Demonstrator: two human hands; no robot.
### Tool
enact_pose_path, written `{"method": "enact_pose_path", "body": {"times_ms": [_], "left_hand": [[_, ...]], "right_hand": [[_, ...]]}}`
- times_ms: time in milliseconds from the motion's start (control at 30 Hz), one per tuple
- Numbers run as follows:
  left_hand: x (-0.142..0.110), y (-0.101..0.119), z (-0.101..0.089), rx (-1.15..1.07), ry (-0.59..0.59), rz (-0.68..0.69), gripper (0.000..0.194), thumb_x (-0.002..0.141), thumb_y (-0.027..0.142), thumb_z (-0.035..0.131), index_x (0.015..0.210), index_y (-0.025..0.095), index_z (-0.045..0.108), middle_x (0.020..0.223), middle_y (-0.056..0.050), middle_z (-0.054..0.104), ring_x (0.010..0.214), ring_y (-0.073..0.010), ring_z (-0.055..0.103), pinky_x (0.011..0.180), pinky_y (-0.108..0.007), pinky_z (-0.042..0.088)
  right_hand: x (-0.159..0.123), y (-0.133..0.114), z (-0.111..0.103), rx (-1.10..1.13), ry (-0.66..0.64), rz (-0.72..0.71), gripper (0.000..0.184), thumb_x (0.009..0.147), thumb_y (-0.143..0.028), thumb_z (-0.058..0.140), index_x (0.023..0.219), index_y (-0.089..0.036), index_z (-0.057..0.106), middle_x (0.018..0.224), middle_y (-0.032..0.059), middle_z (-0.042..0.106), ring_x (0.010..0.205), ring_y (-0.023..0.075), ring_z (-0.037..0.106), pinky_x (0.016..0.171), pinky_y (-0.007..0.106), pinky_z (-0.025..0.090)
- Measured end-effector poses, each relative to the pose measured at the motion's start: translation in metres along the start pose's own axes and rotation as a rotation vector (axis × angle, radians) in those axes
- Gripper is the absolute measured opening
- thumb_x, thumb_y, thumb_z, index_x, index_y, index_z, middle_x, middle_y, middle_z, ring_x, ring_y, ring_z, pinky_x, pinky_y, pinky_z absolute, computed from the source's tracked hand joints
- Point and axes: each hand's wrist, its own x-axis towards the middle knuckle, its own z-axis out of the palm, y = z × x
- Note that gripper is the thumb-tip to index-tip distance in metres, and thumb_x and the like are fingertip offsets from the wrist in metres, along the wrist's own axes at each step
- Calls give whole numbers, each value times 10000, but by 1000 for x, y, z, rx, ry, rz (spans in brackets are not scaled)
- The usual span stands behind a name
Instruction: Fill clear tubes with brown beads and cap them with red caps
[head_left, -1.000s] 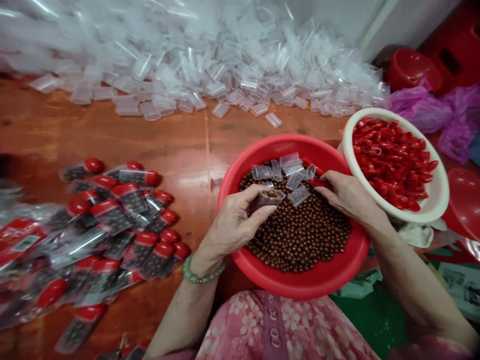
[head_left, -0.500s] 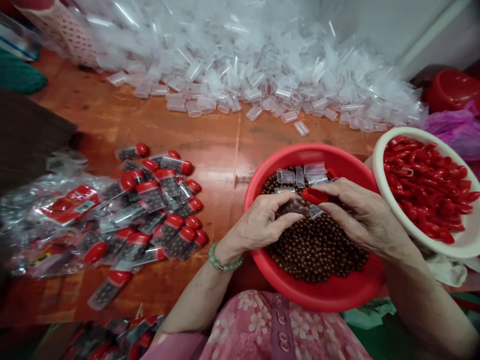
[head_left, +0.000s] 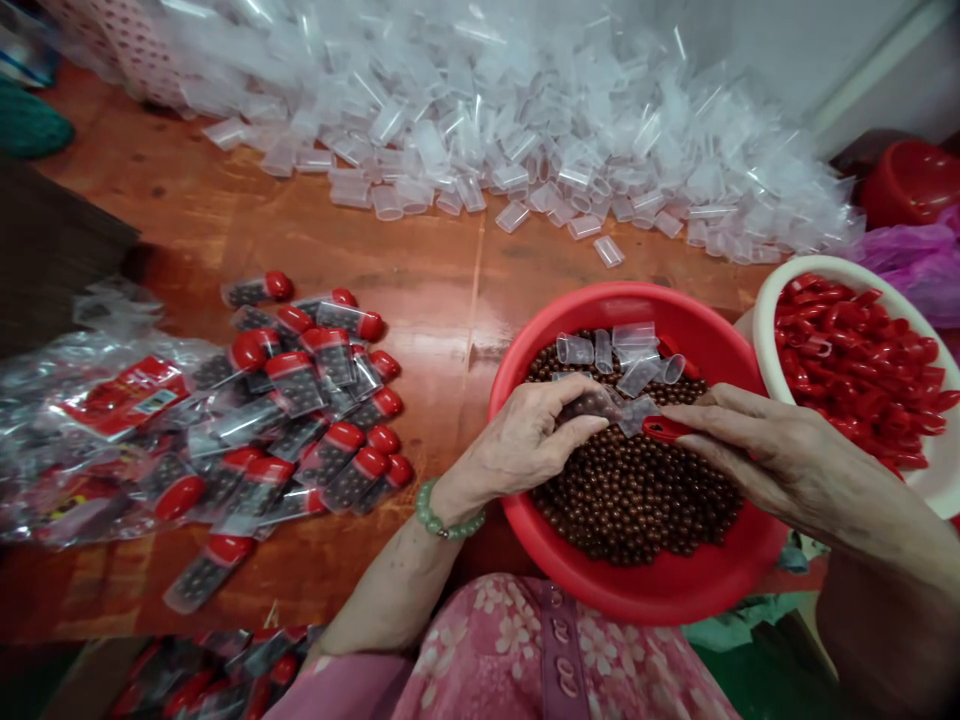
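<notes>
My left hand (head_left: 536,430) is closed around a clear plastic tube (head_left: 592,402) that has dark balls inside. Its see-through end (head_left: 636,412) points right. Between the fingertips of my right hand (head_left: 757,450) is a red cap (head_left: 666,428), close to that end; whether they touch I cannot tell. Both hands are over a red basin (head_left: 667,595) partly filled with shiny brown balls (head_left: 637,500). Several empty clear tubes (head_left: 634,340) lie on the balls at the basin's far side.
A cream bowl (head_left: 766,330) of red caps (head_left: 851,365) stands at the right. Filled, red-capped tubes (head_left: 296,385) are spread on the wooden table (head_left: 435,300) at the left, beside clear plastic bags (head_left: 45,400). Clear empty tubes (head_left: 487,120) form a heap at the back.
My right hand has shifted right and slightly down with the red cap, uncovering more empty tubes in the basin. My left hand stays nearly in place, holding the filled tube.
</notes>
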Motion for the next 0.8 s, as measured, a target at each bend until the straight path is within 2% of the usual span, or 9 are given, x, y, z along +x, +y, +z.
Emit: {"method": "enact_pose_path", "body": {"times_ms": [233, 300, 367, 467, 533, 633, 800], "left_hand": [[0, -1, 0, -50, -4, -66, 183, 932, 283, 577, 1011, 138, 654, 969, -76, 722, 904, -188, 657, 853, -334, 496], [-1, -1, 1, -152, 10, -102, 177, 910, 280, 614, 1021, 146, 644, 983, -74, 718, 914, -186, 660, 861, -333, 505], [-1, -2, 3, -333, 25, -141, 194, 882, 266, 654, 1040, 159, 618, 995, -66, 710, 899, -171, 668, 858, -321, 521], [0, -1, 4, -629, 19, -187, 303, 848, 251, 704, 1109, 184, 564, 993, -50, 702, 876, -152, 685, 848, -303, 546], [1, 0, 5, -728, 15, -182, 383, 831, 243, 734, 1162, 197, 547, 982, -38, 703, 874, -146, 695, 842, -290, 549], [3, 1, 4, -711, 77, -133, 378, 805, 252, 770, 1128, 190, 585, 930, -19, 698, 821, -129, 684, 813, -271, 537], [4, 4, 5, -458, 288, -141, 270, 771, 296, 804, 961, 164, 665, 845, 7, 675, 759, -94, 622, 793, -245, 499]], "right_hand": [[9, -2, 10, 124, 204, 121, 291, 989, -241, 583, 1270, -262, 653, 1090, 38, 707, 952, 158, 681, 881, 282, 539], [18, -2, 16, 259, 252, 174, 248, 984, -256, 594, 1219, -274, 672, 1055, 23, 712, 917, 145, 678, 837, 269, 546], [26, -1, 24, 469, 299, 252, 193, 986, -302, 593, 1157, -269, 675, 936, 7, 710, 805, 127, 673, 733, 246, 551], [36, -2, 34, 768, 353, 362, 200, 970, -382, 617, 1119, -252, 651, 743, -24, 679, 655, 114, 648, 614, 224, 536], [41, -3, 39, 852, 366, 384, 217, 942, -405, 655, 1090, -246, 648, 716, -30, 675, 640, 115, 650, 608, 223, 539], [46, -8, 47, 870, 367, 381, 214, 915, -400, 689, 1051, -238, 655, 744, -28, 676, 634, 111, 646, 604, 226, 540], [45, -16, 62, 759, 335, 296, 183, 938, -338, 655, 1080, -226, 677, 823, -5, 692, 686, 111, 635, 647, 237, 541]]}}
